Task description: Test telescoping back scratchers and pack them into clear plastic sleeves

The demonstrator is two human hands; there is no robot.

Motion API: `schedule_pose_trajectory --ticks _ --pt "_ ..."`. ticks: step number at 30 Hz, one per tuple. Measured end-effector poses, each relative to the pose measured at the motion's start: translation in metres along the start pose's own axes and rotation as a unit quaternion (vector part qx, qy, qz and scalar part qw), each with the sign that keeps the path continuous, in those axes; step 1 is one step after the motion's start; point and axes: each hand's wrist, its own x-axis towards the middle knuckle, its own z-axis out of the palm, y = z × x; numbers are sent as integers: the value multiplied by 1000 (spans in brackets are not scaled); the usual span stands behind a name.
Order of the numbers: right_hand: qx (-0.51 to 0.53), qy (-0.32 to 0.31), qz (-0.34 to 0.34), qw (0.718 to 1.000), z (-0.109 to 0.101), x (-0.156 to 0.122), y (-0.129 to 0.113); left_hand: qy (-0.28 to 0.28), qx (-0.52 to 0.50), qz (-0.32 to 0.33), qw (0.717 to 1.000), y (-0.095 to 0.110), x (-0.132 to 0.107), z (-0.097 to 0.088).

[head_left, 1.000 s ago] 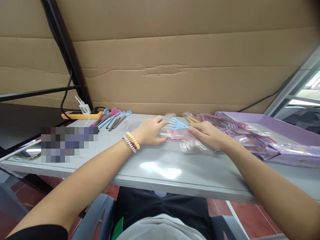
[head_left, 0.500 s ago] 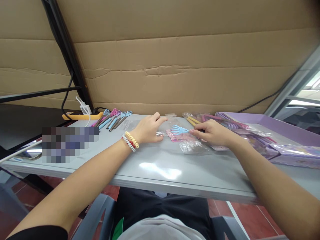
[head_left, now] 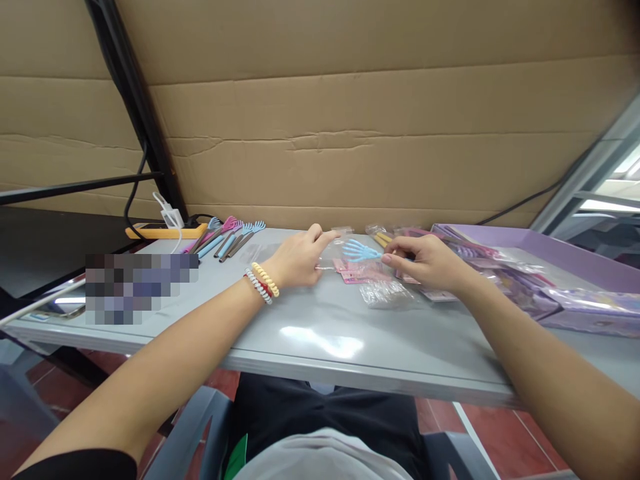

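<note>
My left hand [head_left: 299,259], with bead bracelets on the wrist, pinches the edge of a clear plastic sleeve [head_left: 334,256] that lies on the grey table [head_left: 310,333]. My right hand [head_left: 425,261] grips the handle of a light blue hand-shaped back scratcher [head_left: 361,251], whose claw head points left toward the sleeve. A pink printed card [head_left: 356,272] lies just under the claw. A small crumpled clear bag [head_left: 386,292] rests in front of it.
Several loose back scratchers [head_left: 226,237] in blue, pink and purple lie at the back left beside a yellow power strip [head_left: 165,231]. A lilac tray [head_left: 550,257] at the right holds packaged pieces. Yellow-handled ones [head_left: 383,238] lie behind. A cardboard wall stands behind the table.
The blue scratcher's head went down toward the pink card, then rose and shifted back. My right hand slid slightly away from me with it. My left hand stayed at the sleeve.
</note>
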Motion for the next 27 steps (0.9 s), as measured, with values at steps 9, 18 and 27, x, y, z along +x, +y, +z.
schedule_pose_trajectory --ticks 9,18,27 --pt "52 -18 -17 998 12 1 -18 12 -11 56 998 7 2 -3" --pt "-48 -24 31 998 4 1 -9 37 19 41 998 4 3 -4" --pt "-66 -67 74 993 0 0 -5 76 30 40 996 0 4 -3"
